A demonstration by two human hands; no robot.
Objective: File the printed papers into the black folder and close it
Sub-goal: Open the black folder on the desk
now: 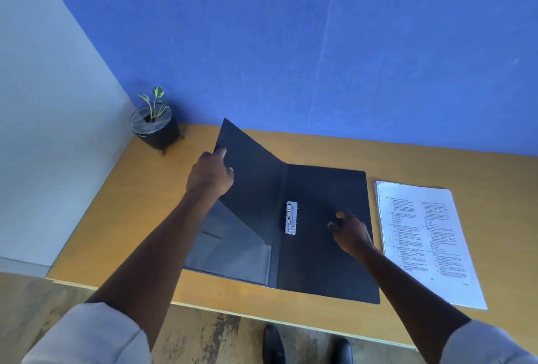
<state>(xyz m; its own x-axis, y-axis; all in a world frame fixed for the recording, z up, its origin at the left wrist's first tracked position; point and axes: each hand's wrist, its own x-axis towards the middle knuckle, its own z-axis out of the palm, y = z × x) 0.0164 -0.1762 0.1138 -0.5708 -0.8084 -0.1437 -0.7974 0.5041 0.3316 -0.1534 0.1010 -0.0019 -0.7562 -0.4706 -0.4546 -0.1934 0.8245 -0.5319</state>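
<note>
My left hand [210, 173] fingers pinch the black plastic folder [320, 235] cover; my right hand [350, 232], fingers loose, is nearer the white printed papers [428, 241].

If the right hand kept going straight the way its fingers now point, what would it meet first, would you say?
The right hand points up-left over the black folder. It would likely meet the metal clip at the spine first, though its height above the folder is unclear.
</note>
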